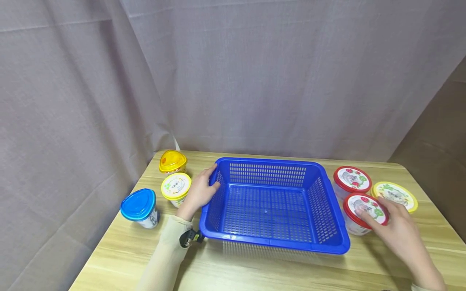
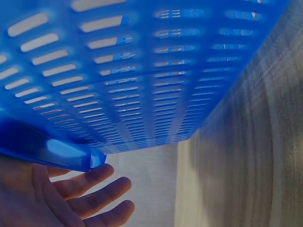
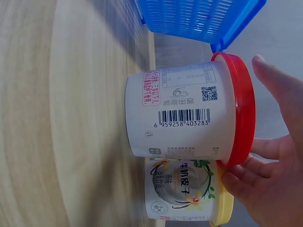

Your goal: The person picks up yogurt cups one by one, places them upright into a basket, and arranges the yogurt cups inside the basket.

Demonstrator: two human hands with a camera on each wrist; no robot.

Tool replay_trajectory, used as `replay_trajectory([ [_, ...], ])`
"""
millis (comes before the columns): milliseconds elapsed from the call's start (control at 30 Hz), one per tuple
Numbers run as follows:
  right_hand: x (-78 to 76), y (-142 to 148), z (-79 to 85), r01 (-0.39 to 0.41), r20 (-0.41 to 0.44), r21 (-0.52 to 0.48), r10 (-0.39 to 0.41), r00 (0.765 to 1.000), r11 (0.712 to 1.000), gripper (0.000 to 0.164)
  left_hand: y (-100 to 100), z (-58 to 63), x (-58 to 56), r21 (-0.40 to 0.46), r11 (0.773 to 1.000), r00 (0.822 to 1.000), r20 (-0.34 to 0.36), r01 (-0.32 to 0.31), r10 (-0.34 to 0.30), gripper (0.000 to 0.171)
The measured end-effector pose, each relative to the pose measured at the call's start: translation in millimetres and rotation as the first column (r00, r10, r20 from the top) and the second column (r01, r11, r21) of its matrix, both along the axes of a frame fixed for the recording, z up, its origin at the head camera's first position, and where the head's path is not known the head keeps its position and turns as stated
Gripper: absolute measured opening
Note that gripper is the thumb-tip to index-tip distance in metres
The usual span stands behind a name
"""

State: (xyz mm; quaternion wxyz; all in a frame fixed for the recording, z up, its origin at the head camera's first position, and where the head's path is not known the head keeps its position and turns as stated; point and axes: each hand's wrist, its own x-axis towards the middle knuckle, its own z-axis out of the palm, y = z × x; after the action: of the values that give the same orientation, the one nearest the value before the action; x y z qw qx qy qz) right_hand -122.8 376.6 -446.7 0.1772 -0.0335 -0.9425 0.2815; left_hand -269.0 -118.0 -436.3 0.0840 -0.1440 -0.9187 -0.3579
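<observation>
In the head view a blue plastic basket (image 1: 269, 242) with slotted sides stands mid-table. My left hand (image 1: 201, 189) holds its left rim, thumb over the inner side; in the left wrist view the fingers (image 2: 97, 194) extend beneath the rim. At the right, my right hand (image 1: 397, 226) spreads over the front red-lidded tub (image 1: 352, 226). In the right wrist view the thumb (image 3: 272, 78) stands apart from the lid, while the other fingers lie beyond its far side. Close by are another red-lidded tub (image 1: 352, 179) and a yellow-lidded tub (image 1: 395, 194).
Left of the basket are a blue-lidded cup (image 1: 138, 205), a round yellow-lidded tub (image 1: 176, 186) and a cup with an orange-yellow lid (image 1: 172, 161). Grey curtain (image 1: 233, 81) hangs behind the wooden table (image 1: 120, 258).
</observation>
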Motion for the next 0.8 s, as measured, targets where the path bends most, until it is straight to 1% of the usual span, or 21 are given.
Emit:
replay_trajectory([
  [133,0.7,-2,-2.0,-0.01,-0.008,-0.012,0.009,1.0,1.0,0.083,0,-0.6,0.1,0.002,1.0,1.0,-0.003,-0.004,0.004,0.063],
  [233,1.3,-3,-5.4,-0.016,0.003,-0.022,0.016,1.0,1.0,0.087,0,-1.1,-0.1,0.001,1.0,1.0,-0.005,-0.004,0.004,0.063],
  [367,3.3,-4,-11.1,-0.013,0.049,-0.04,0.015,0.999,0.999,0.096,0,-0.9,0.0,0.007,1.0,1.0,0.002,-0.004,0.004,0.064],
  [600,3.7,-5,-15.0,-0.001,0.095,-0.062,0.007,0.995,0.998,0.111,-1,-2.5,-0.3,0.019,1.0,1.0,-0.002,-0.006,0.006,0.063],
  [733,1.9,-4,-16.0,0.002,0.12,-0.109,0.011,0.993,0.994,0.116,-1,-3.1,-0.6,0.031,1.0,1.0,-0.003,-0.003,0.003,0.063],
  [800,1.2,-4,-16.6,-0.005,0.113,-0.145,0.021,0.993,0.989,0.116,-1,-3.8,-1.2,0.035,0.999,1.0,0.003,-0.004,0.003,0.063],
])
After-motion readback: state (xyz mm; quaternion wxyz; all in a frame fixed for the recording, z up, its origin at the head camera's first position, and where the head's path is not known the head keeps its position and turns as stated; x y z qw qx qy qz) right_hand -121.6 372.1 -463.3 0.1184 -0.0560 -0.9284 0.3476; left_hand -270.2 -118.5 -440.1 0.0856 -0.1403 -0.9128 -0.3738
